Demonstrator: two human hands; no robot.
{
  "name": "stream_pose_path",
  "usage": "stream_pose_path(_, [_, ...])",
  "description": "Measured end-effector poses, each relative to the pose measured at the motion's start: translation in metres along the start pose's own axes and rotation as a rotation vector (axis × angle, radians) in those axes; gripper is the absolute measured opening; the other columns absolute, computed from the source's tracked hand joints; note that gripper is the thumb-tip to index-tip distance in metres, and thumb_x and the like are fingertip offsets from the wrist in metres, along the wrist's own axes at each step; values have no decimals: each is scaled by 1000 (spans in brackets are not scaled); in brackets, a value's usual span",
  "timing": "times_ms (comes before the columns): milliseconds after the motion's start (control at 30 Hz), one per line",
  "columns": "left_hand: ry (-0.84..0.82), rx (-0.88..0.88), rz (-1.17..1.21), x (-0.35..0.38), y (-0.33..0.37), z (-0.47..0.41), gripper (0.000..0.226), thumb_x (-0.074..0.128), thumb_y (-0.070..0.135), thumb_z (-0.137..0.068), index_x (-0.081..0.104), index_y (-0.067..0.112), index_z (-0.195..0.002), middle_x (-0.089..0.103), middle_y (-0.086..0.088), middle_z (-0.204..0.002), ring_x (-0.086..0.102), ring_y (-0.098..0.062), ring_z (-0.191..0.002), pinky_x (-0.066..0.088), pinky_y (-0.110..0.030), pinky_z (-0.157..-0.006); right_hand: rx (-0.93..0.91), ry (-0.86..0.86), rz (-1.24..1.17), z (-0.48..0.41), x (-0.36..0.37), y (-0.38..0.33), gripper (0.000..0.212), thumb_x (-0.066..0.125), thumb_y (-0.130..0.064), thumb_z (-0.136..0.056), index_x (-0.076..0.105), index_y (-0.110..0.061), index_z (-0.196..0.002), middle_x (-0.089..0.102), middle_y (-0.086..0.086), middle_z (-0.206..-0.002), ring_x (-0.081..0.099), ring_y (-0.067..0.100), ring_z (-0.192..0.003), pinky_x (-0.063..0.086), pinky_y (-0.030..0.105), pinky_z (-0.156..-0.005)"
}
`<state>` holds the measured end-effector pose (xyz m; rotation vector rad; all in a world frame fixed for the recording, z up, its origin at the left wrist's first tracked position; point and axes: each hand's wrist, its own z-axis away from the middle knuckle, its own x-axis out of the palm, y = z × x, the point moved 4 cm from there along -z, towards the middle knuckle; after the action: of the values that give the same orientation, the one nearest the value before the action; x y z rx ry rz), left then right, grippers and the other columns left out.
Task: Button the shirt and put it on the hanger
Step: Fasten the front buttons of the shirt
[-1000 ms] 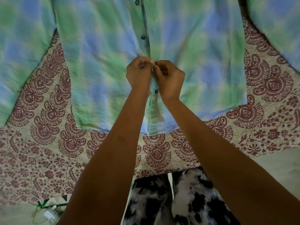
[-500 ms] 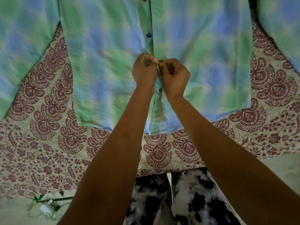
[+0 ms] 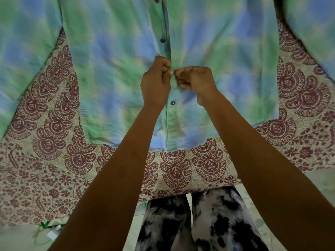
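Lying flat, front up: green-and-blue checked fabric shirt (image 3: 112,73), spread across a cream cloth with maroon paisley print (image 3: 54,160) | left hand (image 3: 155,84) curled, pinching the shirt's front edge at its middle | right hand (image 3: 197,82) curled, pinching a small dark button (image 3: 175,71) just beside it

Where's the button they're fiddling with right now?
In the head view, the dark button sits near centre on the front strip of the shirt, between the left hand and the right hand, where their fingers meet.
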<state>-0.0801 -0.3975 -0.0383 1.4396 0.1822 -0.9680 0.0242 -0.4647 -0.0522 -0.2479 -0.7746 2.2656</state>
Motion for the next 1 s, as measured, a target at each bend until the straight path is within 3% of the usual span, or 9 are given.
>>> stream_pose_path(167, [15, -124, -92, -4, 4, -1, 14, 61, 13, -82, 58, 12, -96, 56, 14, -69, 60, -13, -67, 46, -26, -61, -20, 4, 92, -5, 0, -3, 22, 64, 2, -79, 64, -10, -61, 59, 3, -53, 53, 15, -54, 50, 21, -55])
stream_pose_path(267, [30, -209, -11, -9, 0, -11, 8, 62, 8, -77, 63, 10, -85, 58, 11, -68, 59, -11, -67, 50, -27, -66, -124, 36, 294, -10, -1, -5, 19, 67, -3, -77, 65, -14, -62, 62, 3, -64, 56, 13, -59, 51, 26, -68])
stream_pose_path(333, [58, -200, -18, -15, 3, -20, 13, 57, 4, -77, 65, 13, -82, 61, 10, -73, 60, -8, -68, 47, -18, -65, -245, 102, 429, -10, -1, -13, 5, 69, -6, -76, 69, -11, -74, 66, 1, -73, 60, 11, -68, 51, 24, -77])
stream_pose_path(433, [108, -171, 7, -23, 8, -37, 22, 53, 0, -76, 69, 13, -84, 63, 9, -75, 54, 3, -62, 38, -3, -60, -403, 178, 438, -8, 5, -27, 14, 59, 2, -77, 68, -5, -86, 65, -1, -73, 58, 0, -62, 49, 12, -70])
stream_pose_path(500, [122, -137, 37, -25, 13, -51, 22, 53, -1, -77, 71, 10, -85, 66, 6, -78, 57, -1, -64, 42, -5, -65, -513, 193, 465, -8, 13, -37, 18, 55, 3, -77, 67, -3, -89, 64, 0, -73, 57, 1, -61, 51, 17, -70])
stream_pose_path(600, [93, -108, 22, -22, 20, -67, 22, 53, -2, -79, 71, 7, -88, 72, -2, -84, 63, -8, -75, 47, -11, -73, -614, 182, 604, -15, 27, -46, 22, 59, -7, -74, 64, -4, -96, 67, 11, -89, 60, 19, -74, 51, 32, -75])
stream_pose_path(700, [57, -137, -27, -17, 14, -78, 30, 49, -2, -77, 71, 7, -95, 72, -7, -88, 66, -13, -81, 50, -17, -76, -610, 156, 773, -28, 36, -53, 24, 64, -16, -75, 57, -7, -96, 58, 12, -93, 48, 17, -73, 37, 25, -65])
stream_pose_path(833, [-47, -91, -208, -12, 15, -82, 26, 51, 4, -80, 70, 8, -99, 71, -10, -98, 66, -23, -92, 48, -26, -81, -611, 125, 889, -33, 40, -59, 22, 59, -15, -79, 37, -14, -84, 44, 7, -83, 41, 20, -69, 29, 31, -55])
stream_pose_path(1000, [-88, -48, -512, -10, 19, -82, 18, 53, 16, -89, 65, 7, -100, 64, -13, -107, 60, -28, -98, 43, -33, -73, -515, 190, 668, -40, 23, -57, 18, 55, -2, -75, 55, -7, -92, 55, 2, -78, 50, 18, -70, 37, 22, -62])
